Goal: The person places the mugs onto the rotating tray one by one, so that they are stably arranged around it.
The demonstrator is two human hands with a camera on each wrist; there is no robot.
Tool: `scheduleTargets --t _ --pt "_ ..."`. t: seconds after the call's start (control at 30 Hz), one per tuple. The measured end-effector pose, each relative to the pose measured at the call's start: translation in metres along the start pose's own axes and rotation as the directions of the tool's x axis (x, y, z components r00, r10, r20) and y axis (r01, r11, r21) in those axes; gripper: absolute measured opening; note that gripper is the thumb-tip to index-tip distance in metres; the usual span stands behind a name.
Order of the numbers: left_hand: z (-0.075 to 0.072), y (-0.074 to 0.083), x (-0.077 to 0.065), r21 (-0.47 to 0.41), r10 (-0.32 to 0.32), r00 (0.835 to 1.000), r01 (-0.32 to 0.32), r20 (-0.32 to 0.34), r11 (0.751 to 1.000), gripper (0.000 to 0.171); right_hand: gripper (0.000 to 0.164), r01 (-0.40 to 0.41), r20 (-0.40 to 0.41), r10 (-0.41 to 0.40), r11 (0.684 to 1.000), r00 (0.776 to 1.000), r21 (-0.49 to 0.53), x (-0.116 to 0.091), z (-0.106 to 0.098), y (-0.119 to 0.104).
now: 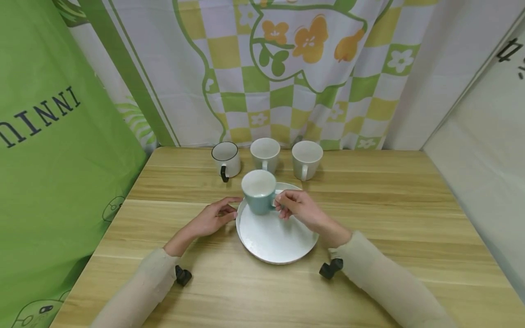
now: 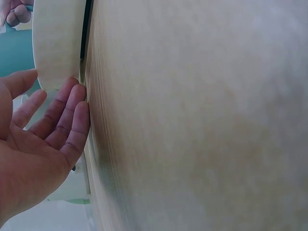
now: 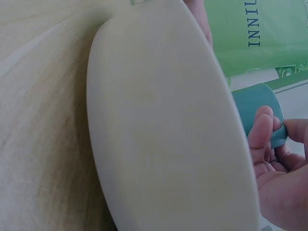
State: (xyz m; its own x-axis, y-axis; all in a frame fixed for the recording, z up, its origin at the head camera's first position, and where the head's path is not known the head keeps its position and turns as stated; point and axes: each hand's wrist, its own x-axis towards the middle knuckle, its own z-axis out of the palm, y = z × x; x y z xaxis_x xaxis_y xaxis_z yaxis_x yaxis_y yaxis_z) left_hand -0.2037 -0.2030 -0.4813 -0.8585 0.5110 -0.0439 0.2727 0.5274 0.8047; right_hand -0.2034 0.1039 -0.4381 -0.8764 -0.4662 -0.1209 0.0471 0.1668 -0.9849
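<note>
Wooden table (image 1: 410, 228), pale grain, takes up most of the view. Behind it hangs a curtain (image 1: 303, 114) with green and yellow checks and orange flowers; to the left, a green hanging (image 1: 61, 182) with dark lettering. Two beige sleeves (image 1: 141, 284) reach in from the near side.

Round white tray (image 1: 283, 239) on the tabletop, between the person's hands, raised rim.

Right hand (image 1: 301, 207) over the tray's far right part: thumb and fingers pinch the handle of a blue-green cup (image 1: 258, 200). Left hand (image 1: 214, 217) beside the tray's left rim, fingers spread and slightly bent, tips right at the edge; I can't tell whether every one touches.

Cup is upright, above the far left part of the tray, pale inside. Whether its base rests on the tray, I can't make out.

Beyond, in a row: white mug with dark rim and black handle (image 1: 227, 163), then two pale cups (image 1: 307, 159), all upright, handles toward the person.

Smallest: a black clip (image 1: 183, 276) at each cuff.
</note>
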Motion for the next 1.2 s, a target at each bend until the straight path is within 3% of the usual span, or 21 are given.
scheduleTargets --t 0.5,0.83,0.93,1.2 --pt "-0.001 0.001 0.0 -0.01 -0.003 1.0 0.003 0.0 1.0 0.046 0.034 -0.004 0.01 0.004 1.0 1.0 0.009 0.0 0.003 0.003" --pt "0.0 0.0 0.001 0.002 -0.012 1.0 0.012 0.003 1.0 0.046 0.022 -0.035 0.015 0.034 0.996 0.999 0.086 0.003 -0.002 0.008" --pt "0.0 0.001 0.001 0.009 -0.015 1.0 0.015 0.003 1.0 0.047 0.026 -0.036 0.019 0.034 0.995 0.999 0.096 0.003 -0.003 0.008" --pt "0.0 0.002 0.0 -0.005 -0.014 1.0 0.014 0.011 1.0 0.048 0.032 -0.001 0.018 0.0 1.0 1.0 0.03 0.005 -0.013 0.007"
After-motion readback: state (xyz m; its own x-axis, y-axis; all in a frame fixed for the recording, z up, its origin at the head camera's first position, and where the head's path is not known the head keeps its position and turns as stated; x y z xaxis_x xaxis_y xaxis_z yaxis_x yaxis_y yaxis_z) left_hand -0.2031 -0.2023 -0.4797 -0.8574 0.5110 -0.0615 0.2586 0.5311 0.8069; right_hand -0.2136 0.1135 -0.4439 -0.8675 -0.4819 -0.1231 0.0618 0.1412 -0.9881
